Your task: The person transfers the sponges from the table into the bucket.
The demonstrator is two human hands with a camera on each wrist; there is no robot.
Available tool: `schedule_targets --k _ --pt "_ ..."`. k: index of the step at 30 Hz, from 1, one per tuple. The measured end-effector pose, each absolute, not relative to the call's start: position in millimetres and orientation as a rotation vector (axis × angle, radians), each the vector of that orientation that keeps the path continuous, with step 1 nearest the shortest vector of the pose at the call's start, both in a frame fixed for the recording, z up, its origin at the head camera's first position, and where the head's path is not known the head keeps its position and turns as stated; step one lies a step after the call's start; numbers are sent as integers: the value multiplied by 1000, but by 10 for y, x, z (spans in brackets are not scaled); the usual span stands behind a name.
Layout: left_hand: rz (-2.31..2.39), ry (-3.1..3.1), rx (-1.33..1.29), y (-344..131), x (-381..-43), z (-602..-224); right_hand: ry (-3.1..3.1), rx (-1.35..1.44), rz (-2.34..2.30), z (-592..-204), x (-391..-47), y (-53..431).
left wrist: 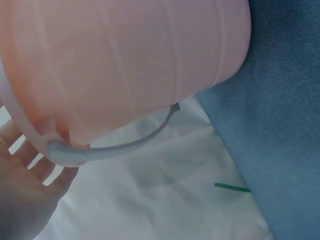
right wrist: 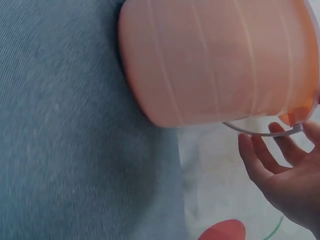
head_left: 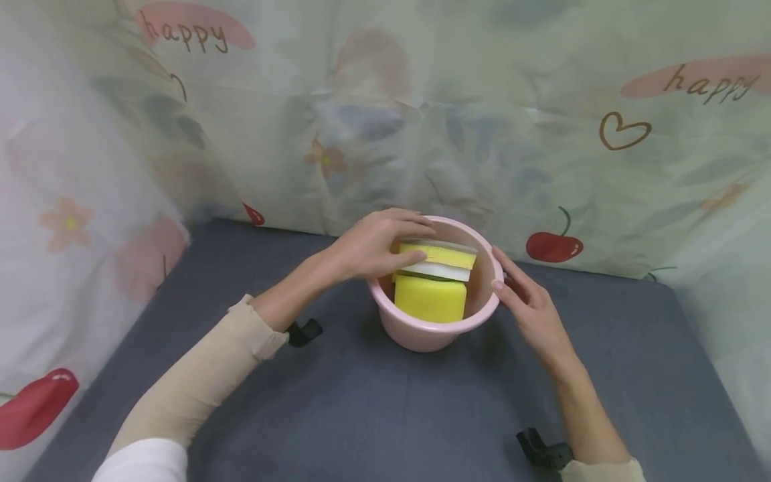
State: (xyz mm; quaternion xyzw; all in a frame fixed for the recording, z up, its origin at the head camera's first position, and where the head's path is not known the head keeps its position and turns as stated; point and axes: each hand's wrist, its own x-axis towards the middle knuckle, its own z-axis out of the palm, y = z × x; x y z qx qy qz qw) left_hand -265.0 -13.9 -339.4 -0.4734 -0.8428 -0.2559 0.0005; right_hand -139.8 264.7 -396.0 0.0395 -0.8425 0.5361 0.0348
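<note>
A pink bucket [head_left: 421,335] stands upright on the dark table. Inside it sit a yellow block [head_left: 430,299] and, behind that, yellow and white sponge-like layers [head_left: 442,256]. My left hand [head_left: 376,244] reaches over the left rim, its thumb extending above the layers. In the left wrist view its fingers spread beside the handle joint. My right hand [head_left: 530,311] is at the right rim, with thumb and forefinger tips right at the edge. Its loosely bent fingers reach around the thin handle [right wrist: 262,134] in the right wrist view. The handle hangs down behind the bucket.
A dark grey cloth [head_left: 391,415] covers the table. Patterned curtains [head_left: 289,120] with cherries and lettering rise behind and at both sides. Black wrist mounts [head_left: 304,333] project from the sleeves.
</note>
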Motion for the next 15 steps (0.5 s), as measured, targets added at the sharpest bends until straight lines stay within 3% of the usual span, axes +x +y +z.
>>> schedule_targets --k 15 --pt "-762 -2719 -1417 -488 -2501 -3506 -2708 204 1131 -3979 -1348 2878"
